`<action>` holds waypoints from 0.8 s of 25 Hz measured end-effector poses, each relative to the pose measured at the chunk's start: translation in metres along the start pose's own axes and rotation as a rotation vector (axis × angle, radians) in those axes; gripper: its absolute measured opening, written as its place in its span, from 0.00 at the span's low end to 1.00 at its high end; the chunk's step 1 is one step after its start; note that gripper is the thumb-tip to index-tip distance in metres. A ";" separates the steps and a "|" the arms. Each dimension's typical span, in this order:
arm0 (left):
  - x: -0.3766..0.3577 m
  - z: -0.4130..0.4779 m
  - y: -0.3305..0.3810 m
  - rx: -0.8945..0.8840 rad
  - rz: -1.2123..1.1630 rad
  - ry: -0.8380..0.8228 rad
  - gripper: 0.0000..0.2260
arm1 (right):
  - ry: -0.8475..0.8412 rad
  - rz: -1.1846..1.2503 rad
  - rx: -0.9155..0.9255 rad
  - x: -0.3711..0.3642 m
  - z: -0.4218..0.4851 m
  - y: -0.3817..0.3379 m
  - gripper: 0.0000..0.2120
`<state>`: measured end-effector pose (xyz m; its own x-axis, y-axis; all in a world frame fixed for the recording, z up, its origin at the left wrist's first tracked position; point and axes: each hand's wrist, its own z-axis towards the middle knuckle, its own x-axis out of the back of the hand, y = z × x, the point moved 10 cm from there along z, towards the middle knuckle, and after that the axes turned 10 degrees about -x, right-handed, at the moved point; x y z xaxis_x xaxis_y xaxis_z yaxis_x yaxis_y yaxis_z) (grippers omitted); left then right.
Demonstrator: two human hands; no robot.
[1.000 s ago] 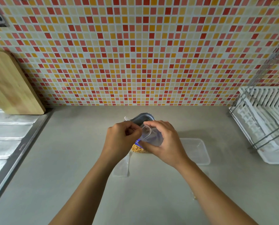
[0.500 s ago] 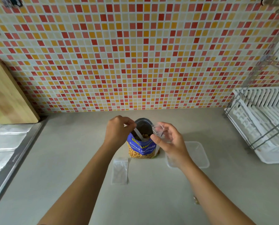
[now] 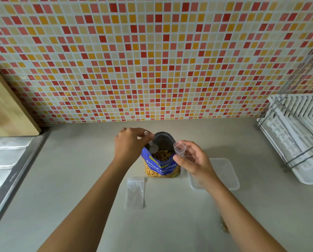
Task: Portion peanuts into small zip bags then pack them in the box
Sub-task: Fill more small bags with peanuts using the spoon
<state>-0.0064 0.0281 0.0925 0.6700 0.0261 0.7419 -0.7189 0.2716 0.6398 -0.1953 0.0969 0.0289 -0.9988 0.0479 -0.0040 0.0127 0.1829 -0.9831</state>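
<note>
Left grip (image 3: 129,144) pinches the handle of a clear spoon (image 3: 153,148), whose bowl dips into the open mouth of the peanut bag (image 3: 161,168). Right grip (image 3: 193,160) pinches a small zip bag (image 3: 179,149) upright just beside that mouth. The peanut bag stands on the counter (image 3: 79,170), a flat zip bag (image 3: 135,192) lying before it and the clear box (image 3: 226,171) to its right.

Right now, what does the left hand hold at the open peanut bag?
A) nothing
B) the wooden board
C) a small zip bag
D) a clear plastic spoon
D: the left hand pinches the handle of a clear spoon whose bowl is inside the mouth of the peanut bag; the small zip bag is in the right hand.
</note>
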 end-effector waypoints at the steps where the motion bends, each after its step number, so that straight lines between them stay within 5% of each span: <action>1: 0.003 -0.001 0.002 -0.029 0.145 -0.017 0.10 | -0.010 -0.014 -0.002 0.000 0.001 -0.001 0.25; 4: -0.019 -0.003 0.011 -0.050 0.409 -0.182 0.12 | -0.043 -0.041 -0.009 0.001 0.003 -0.004 0.27; 9: -0.030 -0.002 0.004 0.096 0.358 -0.159 0.12 | -0.066 -0.067 -0.010 -0.001 0.003 -0.003 0.26; 14: -0.044 -0.005 0.011 0.065 0.488 -0.266 0.12 | -0.070 -0.049 -0.027 0.001 0.003 -0.003 0.26; 20: -0.031 -0.003 -0.015 0.226 0.184 -0.151 0.10 | -0.077 -0.040 -0.037 0.003 0.002 -0.003 0.26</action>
<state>-0.0163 0.0261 0.0591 0.5020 -0.0922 0.8599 -0.8597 0.0549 0.5078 -0.1987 0.0943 0.0318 -0.9992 -0.0352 0.0198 -0.0270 0.2190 -0.9753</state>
